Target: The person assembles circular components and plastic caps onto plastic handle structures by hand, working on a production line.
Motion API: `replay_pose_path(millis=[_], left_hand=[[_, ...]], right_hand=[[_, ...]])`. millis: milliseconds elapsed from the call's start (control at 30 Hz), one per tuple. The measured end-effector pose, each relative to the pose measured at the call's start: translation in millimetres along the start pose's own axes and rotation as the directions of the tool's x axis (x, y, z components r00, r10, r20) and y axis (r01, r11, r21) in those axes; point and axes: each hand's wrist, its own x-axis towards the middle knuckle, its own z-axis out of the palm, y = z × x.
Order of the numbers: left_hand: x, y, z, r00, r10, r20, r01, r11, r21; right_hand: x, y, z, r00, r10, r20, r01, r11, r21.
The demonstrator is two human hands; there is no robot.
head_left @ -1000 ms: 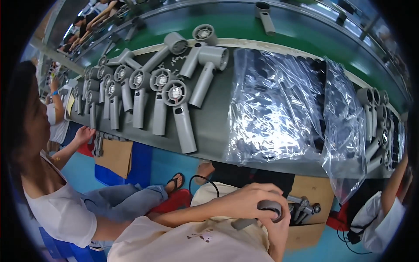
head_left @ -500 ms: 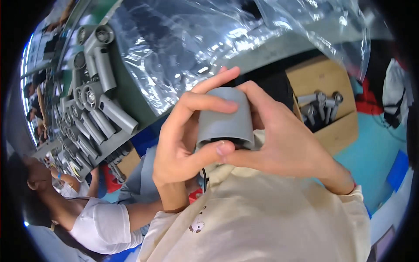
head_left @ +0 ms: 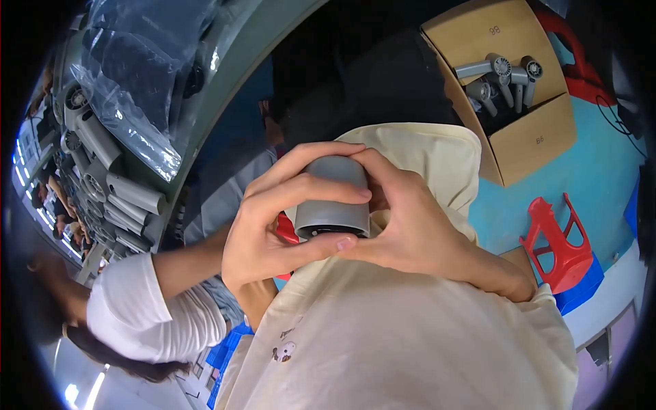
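Observation:
A grey rounded plastic housing (head_left: 331,216), dark at its lower end, sits between my two hands in front of my chest. Its colour matches the handheld fans around me. My left hand (head_left: 258,232) wraps it from the left, fingers lying across its upper face and thumb at the lower rim. From the right, my right hand (head_left: 425,224) closes on it, forefinger near the top and thumb meeting the left thumb below. The far side of the housing and some right-hand fingertips are hidden.
Grey handheld fans (head_left: 99,140) crowd the green bench at left, beside clear plastic sheeting (head_left: 133,75). An open cardboard box (head_left: 536,140) holding several fans stands at upper right. A red stool (head_left: 560,253) is at right. Close on my left sits a person in white (head_left: 147,307).
My view has swung right: bench and sheeting have slid left, and the red stool has come into view. Both hands keep hold of the housing, which appears a little further left and lower.

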Motion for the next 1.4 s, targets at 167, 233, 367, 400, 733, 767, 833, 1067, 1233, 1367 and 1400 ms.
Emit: replay_pose_path(millis=[167,233,367,400,733,767,833,1067,1233,1367,1400], left_hand=[[11.2,2.9,14.9,0.999,0.024,-0.036,-0.022,0.998,0.062],[17.8,6.9,17.1,1.000,-0.010,-0.020,0.011,0.996,0.092],[28.6,-3.0,35.2,0.952,-0.174,-0.251,0.167,0.985,-0.046],[32.1,-0.6,38.7,0.955,-0.162,-0.248,0.156,0.987,-0.045],[3.0,90.5,28.4,0.886,-0.011,0.464,0.071,0.991,-0.113],[5.0,81.9,47.9,0.940,0.022,0.340,-0.019,1.000,-0.014],[11.0,75.3,61.6,0.976,0.101,0.193,-0.125,0.985,0.118],[46.0,47.0,51.8,0.495,0.462,-0.736,-0.558,0.818,0.139],[36.6,56.5,38.1,0.415,0.313,-0.854,-0.443,0.890,0.110],[40.6,45.5,27.1,0.327,0.428,-0.842,-0.436,0.859,0.268],[42.0,44.4,25.4,0.280,0.437,-0.855,-0.457,0.844,0.282]], right_hand=[[-4.0,12.8,-9.7,0.986,-0.155,-0.055,0.155,0.988,-0.008],[-6.8,12.3,-12.3,0.987,-0.106,-0.123,0.129,0.972,0.195],[0.7,16.4,-26.4,0.995,-0.019,-0.102,0.052,0.941,0.335],[-0.9,11.3,-29.8,0.994,-0.025,-0.110,0.059,0.943,0.327],[-30.5,-53.0,-56.0,0.740,-0.617,-0.268,0.627,0.777,-0.058],[-27.0,-57.2,-54.9,0.729,-0.637,-0.249,0.637,0.765,-0.092],[-13.2,-70.5,-44.1,0.528,-0.809,-0.260,0.799,0.576,-0.172],[29.6,-91.2,-4.7,0.516,-0.855,-0.044,0.845,0.517,-0.134],[39.7,-93.5,25.6,0.667,-0.730,-0.147,0.742,0.635,0.215],[50.4,-87.4,30.5,0.659,-0.743,-0.119,0.750,0.636,0.181],[54.8,-86.1,34.8,0.607,-0.786,-0.113,0.793,0.592,0.141]])
